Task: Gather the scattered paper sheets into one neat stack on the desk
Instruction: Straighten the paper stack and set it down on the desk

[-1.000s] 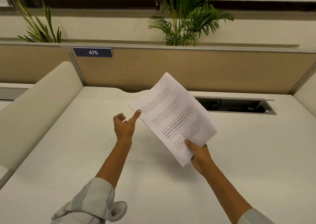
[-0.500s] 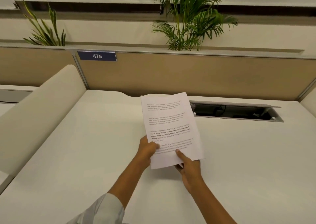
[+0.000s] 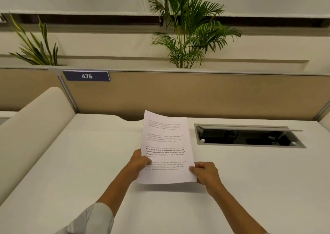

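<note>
A bundle of white paper sheets (image 3: 165,142) with printed text is held upright, slightly tilted back, over the middle of the white desk (image 3: 80,162). My left hand (image 3: 138,162) grips its lower left edge, thumb on the printed face. At the lower right corner, my right hand (image 3: 205,174) pinches the sheets. The bottom edge of the sheets hovers just above the desk or rests on it; I cannot tell which. No other loose sheets are visible on the desk.
An open cable hatch (image 3: 248,137) is sunk into the desk at the back right. A tan partition (image 3: 196,94) with a blue "475" sign (image 3: 86,76) closes the back. A cream divider (image 3: 26,135) rises on the left. Plants (image 3: 187,28) stand behind the partition.
The sheets swung from a diagonal tilt in my right hand alone to upright. My left hand came in and took the left edge. My right hand shifted to the lower right corner.
</note>
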Motion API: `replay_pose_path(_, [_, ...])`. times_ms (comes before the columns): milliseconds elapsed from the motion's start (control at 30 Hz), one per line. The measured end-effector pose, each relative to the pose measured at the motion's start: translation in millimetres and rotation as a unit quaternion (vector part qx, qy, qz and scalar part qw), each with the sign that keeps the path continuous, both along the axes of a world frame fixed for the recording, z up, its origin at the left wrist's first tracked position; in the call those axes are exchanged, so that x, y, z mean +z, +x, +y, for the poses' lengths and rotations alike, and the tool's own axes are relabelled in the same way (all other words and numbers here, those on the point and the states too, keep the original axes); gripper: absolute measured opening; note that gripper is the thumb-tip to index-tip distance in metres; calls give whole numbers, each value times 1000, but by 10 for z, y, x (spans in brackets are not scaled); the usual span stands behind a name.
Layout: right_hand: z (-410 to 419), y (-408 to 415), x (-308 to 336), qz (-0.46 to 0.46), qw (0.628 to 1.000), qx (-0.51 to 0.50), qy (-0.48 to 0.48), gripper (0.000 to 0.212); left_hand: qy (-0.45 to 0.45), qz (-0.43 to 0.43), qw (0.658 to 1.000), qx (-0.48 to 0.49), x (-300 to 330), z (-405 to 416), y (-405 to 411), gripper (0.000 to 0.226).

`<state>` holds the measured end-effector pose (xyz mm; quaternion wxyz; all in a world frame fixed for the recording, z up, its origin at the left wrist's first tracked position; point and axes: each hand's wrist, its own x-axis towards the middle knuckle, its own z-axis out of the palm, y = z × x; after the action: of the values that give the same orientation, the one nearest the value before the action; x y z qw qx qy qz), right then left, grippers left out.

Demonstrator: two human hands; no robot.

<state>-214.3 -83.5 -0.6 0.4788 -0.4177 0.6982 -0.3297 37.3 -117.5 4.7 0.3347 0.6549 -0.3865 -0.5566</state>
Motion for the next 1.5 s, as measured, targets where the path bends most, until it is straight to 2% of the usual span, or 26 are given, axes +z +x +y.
replay_pose_path(200, [-583,146,-167,132,991,30,-6,22,18,-15,1000,-2,-162,-526,-12,45])
replay_pose_path(367, [-715,164,-307,190,980,55,-13,35,42,-13,999,-4,-317,-719,0,35])
replay_pose_path(533, [-766,158,-319,200,978,53,-27,49,21,-17,1000,-3,-348,-819,-15,32])
replay_pose_path(700, [-755,170,-273,217,975,48,-31,49,1,-71,997,22,-311,-816,-30,40])
replay_pose_path(833, [-728,173,-272,197,980,29,-21,29,-6,-153,982,109,-255,-710,-32,51])
replay_pose_path(900, [-717,189,-252,184,982,29,-23,13,-8,-170,978,124,-254,-665,-33,47])
replay_pose_path(1033, [-682,217,-235,161,987,23,-18,40,-21,-170,978,117,-239,-599,-39,21])
replay_pose_path(1133, [-691,223,-243,158,987,19,-17,44,-23,-164,980,110,-220,-584,-17,29])
replay_pose_path(1367, [-718,207,-277,175,984,16,-34,37,-3,-166,980,114,-219,-621,27,44])
replay_pose_path(1500, [-741,203,-308,178,983,12,-31,39,-3,-184,978,98,-195,-652,19,44])
